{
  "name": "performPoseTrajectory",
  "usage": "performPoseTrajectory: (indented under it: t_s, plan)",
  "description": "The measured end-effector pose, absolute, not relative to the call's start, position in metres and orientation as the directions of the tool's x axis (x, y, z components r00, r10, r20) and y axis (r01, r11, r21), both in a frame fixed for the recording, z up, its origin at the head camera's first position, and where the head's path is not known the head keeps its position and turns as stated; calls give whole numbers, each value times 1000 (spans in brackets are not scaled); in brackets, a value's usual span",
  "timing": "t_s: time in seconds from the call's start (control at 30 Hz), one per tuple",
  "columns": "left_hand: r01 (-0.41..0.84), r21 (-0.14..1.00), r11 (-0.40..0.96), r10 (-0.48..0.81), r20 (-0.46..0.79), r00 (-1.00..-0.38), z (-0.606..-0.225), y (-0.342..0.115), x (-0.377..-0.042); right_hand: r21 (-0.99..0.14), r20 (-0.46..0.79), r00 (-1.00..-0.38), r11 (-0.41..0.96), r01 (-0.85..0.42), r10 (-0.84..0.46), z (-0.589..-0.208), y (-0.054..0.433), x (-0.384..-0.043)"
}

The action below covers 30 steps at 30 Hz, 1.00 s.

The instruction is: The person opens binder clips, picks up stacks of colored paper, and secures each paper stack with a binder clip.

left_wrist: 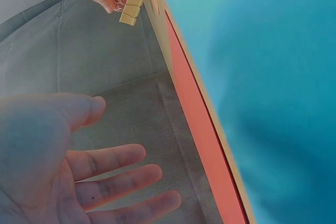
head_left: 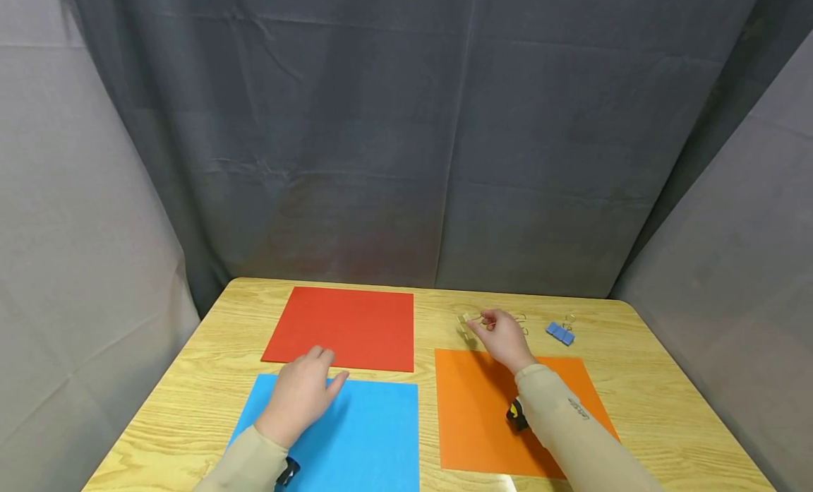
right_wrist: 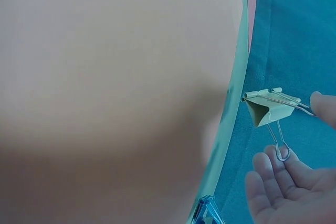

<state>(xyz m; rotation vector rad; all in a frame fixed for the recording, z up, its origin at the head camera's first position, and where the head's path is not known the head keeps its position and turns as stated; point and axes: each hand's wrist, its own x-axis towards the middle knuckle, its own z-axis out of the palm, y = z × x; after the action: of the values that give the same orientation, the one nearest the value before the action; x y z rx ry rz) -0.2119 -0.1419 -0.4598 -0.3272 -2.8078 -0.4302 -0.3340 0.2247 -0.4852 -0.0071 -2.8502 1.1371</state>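
Observation:
My right hand (head_left: 504, 340) reaches past the far edge of the orange sheet (head_left: 466, 421) and holds a yellow binder clip (head_left: 462, 320) by its wire handles. In the right wrist view the thumb is against one handle of the yellow binder clip (right_wrist: 273, 107), and the fingers are at the other. More yellow clip bodies appear beside it in the left wrist view. My left hand (head_left: 301, 393) hovers over the blue sheet (head_left: 375, 435), fingers spread and holding nothing. Blue binder clips (head_left: 560, 333) stand together to the right of my right hand.
A red sheet (head_left: 349, 330) lies at the back left of the wooden table (head_left: 660, 379). Wire loops (head_left: 521, 317) show just right of my right hand, their clip bodies hidden. A grey curtain (head_left: 356, 139) hangs behind the table, with light cloth at both sides.

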Motion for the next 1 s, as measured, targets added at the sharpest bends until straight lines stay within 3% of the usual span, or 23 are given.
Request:
performPoseTrajectory:
  t_s: [1.0]
  plan:
    - [239, 270, 933, 170, 253, -952, -450, -152, -247, -721, 24, -998, 693, 19, 52, -486, 224, -333]
